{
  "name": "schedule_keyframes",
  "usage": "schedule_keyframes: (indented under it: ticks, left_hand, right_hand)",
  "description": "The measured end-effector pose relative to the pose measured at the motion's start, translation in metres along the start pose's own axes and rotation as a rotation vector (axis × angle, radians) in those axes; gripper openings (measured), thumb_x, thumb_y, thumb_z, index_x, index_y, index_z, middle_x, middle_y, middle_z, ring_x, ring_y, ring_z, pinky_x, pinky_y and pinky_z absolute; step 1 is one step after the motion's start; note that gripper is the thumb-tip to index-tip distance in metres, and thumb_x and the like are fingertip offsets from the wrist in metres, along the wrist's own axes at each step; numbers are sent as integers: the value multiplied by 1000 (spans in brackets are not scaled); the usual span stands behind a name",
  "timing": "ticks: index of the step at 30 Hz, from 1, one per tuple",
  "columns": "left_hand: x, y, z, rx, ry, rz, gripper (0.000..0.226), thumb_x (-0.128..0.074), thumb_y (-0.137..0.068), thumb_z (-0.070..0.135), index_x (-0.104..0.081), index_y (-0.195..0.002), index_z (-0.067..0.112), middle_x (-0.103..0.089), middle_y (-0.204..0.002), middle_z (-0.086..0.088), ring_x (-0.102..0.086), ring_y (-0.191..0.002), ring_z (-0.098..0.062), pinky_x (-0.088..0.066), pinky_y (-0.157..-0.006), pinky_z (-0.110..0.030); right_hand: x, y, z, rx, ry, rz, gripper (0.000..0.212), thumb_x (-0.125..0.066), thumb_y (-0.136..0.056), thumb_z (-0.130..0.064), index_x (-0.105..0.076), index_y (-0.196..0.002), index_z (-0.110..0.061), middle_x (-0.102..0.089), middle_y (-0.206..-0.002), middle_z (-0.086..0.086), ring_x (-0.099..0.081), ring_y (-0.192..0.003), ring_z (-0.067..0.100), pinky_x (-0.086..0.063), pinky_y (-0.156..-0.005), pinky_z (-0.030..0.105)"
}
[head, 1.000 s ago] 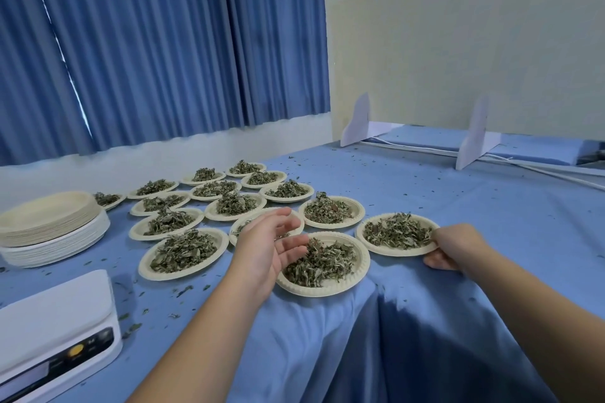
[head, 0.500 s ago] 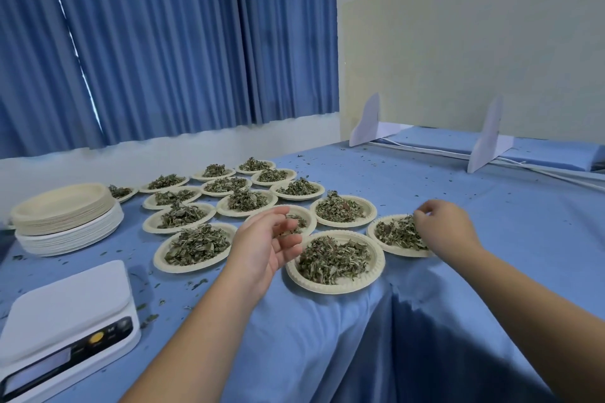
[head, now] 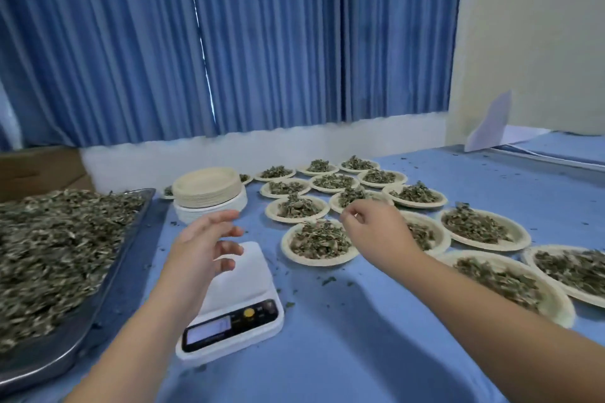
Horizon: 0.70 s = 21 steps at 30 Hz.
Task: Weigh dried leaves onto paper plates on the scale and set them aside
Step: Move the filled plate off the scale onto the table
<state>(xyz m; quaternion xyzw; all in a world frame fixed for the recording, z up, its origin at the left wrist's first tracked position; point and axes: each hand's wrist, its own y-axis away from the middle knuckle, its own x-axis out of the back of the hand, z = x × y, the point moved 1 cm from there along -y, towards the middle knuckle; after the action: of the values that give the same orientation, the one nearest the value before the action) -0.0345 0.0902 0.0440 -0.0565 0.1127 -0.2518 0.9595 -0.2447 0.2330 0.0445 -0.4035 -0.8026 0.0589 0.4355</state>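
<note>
The white scale stands on the blue tablecloth with nothing on its platform. My left hand hovers over the scale's left side, fingers spread and empty. My right hand hangs above the filled paper plates, fingers curled, thumb near the forefinger; whether it pinches any leaves cannot be told. Several plates of dried leaves lie in rows to the right. A stack of empty paper plates sits behind the scale. On the left, a metal tray holds a heap of loose dried leaves.
A beige board on white feet stands at the back right. Blue curtains hang behind the table, and a cardboard box is at the back left. Leaf crumbs are scattered on the cloth.
The view has swung left, bringing the leaf tray in. My right hand left the far-right plate and moved left over the plates. My left hand moved from the plates to above the scale.
</note>
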Motion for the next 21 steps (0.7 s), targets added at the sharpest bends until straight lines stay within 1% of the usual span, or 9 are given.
schedule_keyframes:
  ticks: [2, 5, 7, 9, 11, 13, 15, 19, 21]
  left_hand:
    - [38, -9, -5, -54, -74, 131, 21, -54, -93, 5, -70, -92, 17, -65, -75, -2, -53, -55, -15, -38, -45, -24]
    - [76, -21, -21, -120, -299, 293, 25, -52, -94, 3, -66, -90, 24, -60, -82, -4, -52, -67, -17, -40, -58, -33]
    - [87, -28, -33, -105, -369, 341, 23, -51, -95, 7, -64, -93, 26, -60, -83, -2, -52, -69, -16, -40, -62, -33]
    - [92, -34, -44, -52, -386, 384, 18, -50, -96, 12, -63, -98, 24, -60, -81, -1, -49, -62, -15, -37, -57, -30]
    - [94, -41, -51, -5, -404, 428, 15, -50, -96, 15, -62, -101, 24, -60, -82, 2, -50, -61, -14, -37, -55, -29]
    - [96, -45, -54, 18, -420, 459, 15, -50, -96, 17, -61, -100, 26, -62, -86, 6, -57, -70, -14, -41, -61, -29]
    - [97, -47, -56, 39, -416, 471, 15, -50, -95, 18, -60, -96, 29, -61, -85, 11, -59, -75, -14, -44, -66, -30]
    - [97, -51, -58, 54, -389, 468, 18, -48, -97, 23, -60, -86, 31, -58, -88, 21, -52, -83, 5, -40, -76, -30]
    - [98, -52, -58, 64, -320, 490, 18, -48, -97, 23, -63, -90, 29, -61, -91, 19, -55, -87, -1, -41, -77, -30]
  right_hand:
    - [-30, -12, -21, 44, -57, -48, 28, -50, -96, -26, -67, -81, -8, -53, -52, 0, -42, -44, 15, -32, -43, 26]
    - [-76, -27, -52, 119, -38, -148, 31, -50, -95, -23, -62, -79, 0, -59, -62, 14, -50, -53, 25, -38, -50, 31]
    - [-105, -39, -72, 176, 10, -224, 28, -49, -93, -21, -59, -75, -3, -60, -67, 13, -54, -60, 28, -41, -54, 34]
    - [-129, -54, -91, 217, 96, -278, 19, -48, -90, -22, -58, -76, -17, -62, -75, 4, -58, -72, 26, -46, -63, 33]
    - [-150, -71, -107, 270, 206, -315, 13, -47, -89, -24, -60, -89, -24, -63, -90, 0, -59, -86, 24, -46, -69, 31]
    - [-166, -91, -118, 337, 327, -339, 23, -47, -91, -25, -59, -110, -20, -59, -110, 3, -57, -100, 27, -45, -76, 33]
    - [-179, -115, -127, 396, 454, -337, 32, -46, -93, -24, -54, -124, -16, -50, -124, 6, -55, -109, 31, -46, -85, 38]
    - [-198, -161, -145, 423, 499, -348, 38, -40, -98, -22, -48, -133, -10, -39, -133, 9, -52, -115, 35, -45, -95, 45]
    - [-208, -176, -150, 420, 488, -400, 35, -37, -101, -23, -50, -129, -6, -40, -131, 12, -51, -115, 37, -42, -95, 41]
